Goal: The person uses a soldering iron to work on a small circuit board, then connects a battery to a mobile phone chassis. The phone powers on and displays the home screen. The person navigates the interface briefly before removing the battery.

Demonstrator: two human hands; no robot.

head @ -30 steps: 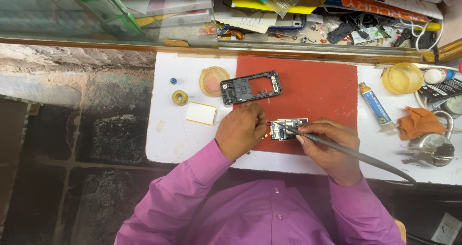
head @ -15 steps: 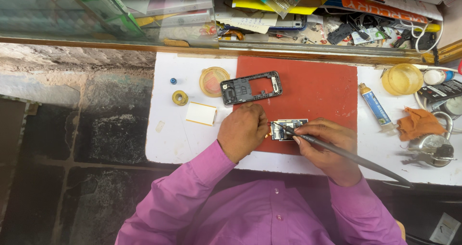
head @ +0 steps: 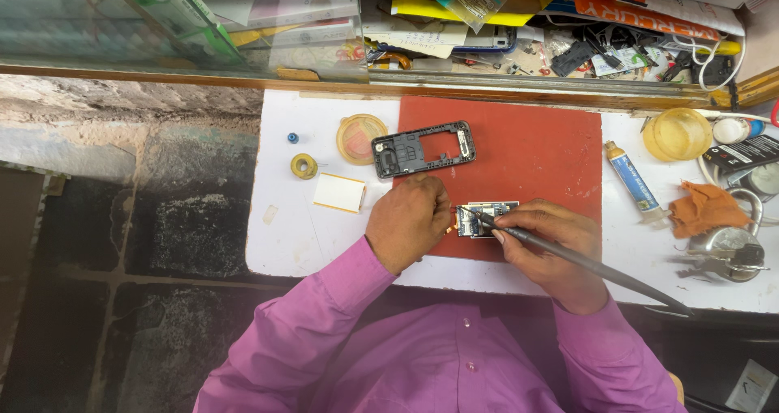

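A small phone circuit board [head: 485,218] lies on the red mat [head: 535,149]. My left hand [head: 410,218] rests at the board's left edge, fingers curled on it, holding it down. My right hand [head: 548,247] grips a dark soldering iron [head: 596,263] like a pen, its tip touching the board's upper left part. The iron's handle and cord run off to the lower right. An empty black phone frame [head: 423,148] lies on the mat's upper left corner, just beyond my left hand.
On the white bench [head: 308,234]: a solder spool [head: 304,166], a round yellowish tin [head: 362,138], a white pad [head: 339,192], a blue tube [head: 631,178], an orange rag [head: 706,208], a yellow lid [head: 677,134], keys [head: 730,255]. A cluttered shelf sits behind.
The soldering iron's tip has shifted slightly left along the board, and my right hand has turned a little. My left hand has stayed in place on the board.
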